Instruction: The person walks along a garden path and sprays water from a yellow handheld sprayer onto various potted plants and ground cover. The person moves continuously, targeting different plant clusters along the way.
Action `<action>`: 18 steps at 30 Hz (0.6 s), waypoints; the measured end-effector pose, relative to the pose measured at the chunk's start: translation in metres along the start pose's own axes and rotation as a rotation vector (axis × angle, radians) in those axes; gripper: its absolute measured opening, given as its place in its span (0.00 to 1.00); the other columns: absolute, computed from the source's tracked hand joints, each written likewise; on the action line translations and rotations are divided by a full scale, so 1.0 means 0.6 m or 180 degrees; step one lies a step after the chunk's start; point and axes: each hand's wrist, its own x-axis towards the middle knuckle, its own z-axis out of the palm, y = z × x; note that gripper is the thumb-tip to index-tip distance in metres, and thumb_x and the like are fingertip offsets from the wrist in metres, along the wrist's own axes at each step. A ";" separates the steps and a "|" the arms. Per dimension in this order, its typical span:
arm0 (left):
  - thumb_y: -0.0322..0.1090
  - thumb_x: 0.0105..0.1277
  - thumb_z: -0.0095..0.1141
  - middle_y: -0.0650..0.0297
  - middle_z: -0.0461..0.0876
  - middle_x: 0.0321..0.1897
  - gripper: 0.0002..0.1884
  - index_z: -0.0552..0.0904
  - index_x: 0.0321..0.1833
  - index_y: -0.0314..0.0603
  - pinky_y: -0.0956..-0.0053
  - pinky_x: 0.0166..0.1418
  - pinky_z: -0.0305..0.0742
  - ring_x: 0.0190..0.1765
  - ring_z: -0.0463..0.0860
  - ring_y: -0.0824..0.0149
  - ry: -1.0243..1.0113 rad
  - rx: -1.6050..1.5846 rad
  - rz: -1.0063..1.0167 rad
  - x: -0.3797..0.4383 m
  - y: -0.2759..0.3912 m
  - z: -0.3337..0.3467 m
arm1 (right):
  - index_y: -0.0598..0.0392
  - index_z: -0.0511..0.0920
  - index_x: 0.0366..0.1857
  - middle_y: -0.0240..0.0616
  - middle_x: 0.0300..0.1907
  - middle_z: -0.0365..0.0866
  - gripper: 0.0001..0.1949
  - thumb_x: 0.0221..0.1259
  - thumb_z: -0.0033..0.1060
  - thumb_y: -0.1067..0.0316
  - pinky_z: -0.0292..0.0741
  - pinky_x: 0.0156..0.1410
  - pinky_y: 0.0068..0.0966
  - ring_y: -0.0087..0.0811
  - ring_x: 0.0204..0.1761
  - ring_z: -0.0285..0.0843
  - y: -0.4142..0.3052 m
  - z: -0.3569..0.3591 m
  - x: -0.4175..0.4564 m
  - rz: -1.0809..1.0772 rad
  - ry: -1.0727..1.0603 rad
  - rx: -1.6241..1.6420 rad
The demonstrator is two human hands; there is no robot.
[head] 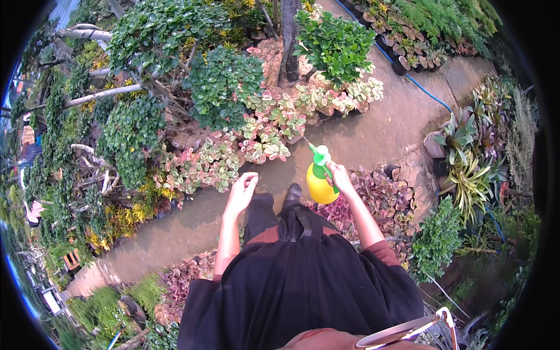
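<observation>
My right hand is closed around the green handle of a pump spray bottle with a yellow tank and a green top. The bottle's nozzle points up and to the left, towards low plants with pink and cream variegated leaves. My left hand is raised in front of me, left of the bottle, its fingers bent together; nothing shows in it. Just beyond it grow more of the variegated plants. Below my hands, my feet are on a wet-looking path.
The concrete path runs diagonally between planting beds. Purple-leaved plants grow close at my right. A tree trunk and clipped shrubs stand ahead. A blue hose crosses the path at the upper right, near potted bromeliads.
</observation>
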 end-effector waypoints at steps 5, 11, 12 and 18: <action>0.37 0.61 0.46 0.65 0.76 0.35 0.12 0.74 0.44 0.39 0.80 0.43 0.67 0.38 0.73 0.75 -0.0194 0.0008 0.0043 0.016 0.003 0.011 | 0.58 0.70 0.33 0.29 0.17 0.66 0.12 0.59 0.41 0.60 0.57 0.15 0.16 0.17 0.12 0.59 0.019 -0.014 -0.026 0.0325 -0.0396 -0.0557; 0.37 0.61 0.46 0.64 0.76 0.37 0.13 0.74 0.45 0.38 0.80 0.44 0.67 0.39 0.73 0.75 -0.0335 0.0082 0.0183 0.032 -0.003 0.020 | 0.59 0.70 0.25 0.29 0.13 0.65 0.16 0.59 0.40 0.56 0.58 0.16 0.17 0.18 0.11 0.60 0.041 -0.071 -0.045 0.0126 0.0506 0.0044; 0.37 0.61 0.46 0.64 0.76 0.37 0.13 0.74 0.45 0.38 0.80 0.44 0.67 0.39 0.73 0.75 -0.0342 0.0118 0.0171 0.032 0.004 0.022 | 0.59 0.69 0.22 0.29 0.11 0.64 0.17 0.59 0.40 0.56 0.58 0.15 0.17 0.19 0.10 0.59 0.051 -0.083 -0.049 0.0095 0.0699 0.0166; 0.37 0.60 0.47 0.62 0.77 0.34 0.14 0.73 0.45 0.37 0.78 0.40 0.69 0.36 0.75 0.72 -0.0441 0.0272 0.0338 0.037 0.028 0.035 | 0.59 0.70 0.23 0.29 0.11 0.64 0.17 0.60 0.39 0.55 0.58 0.15 0.17 0.19 0.10 0.59 0.092 -0.131 -0.085 -0.0058 0.1382 0.0646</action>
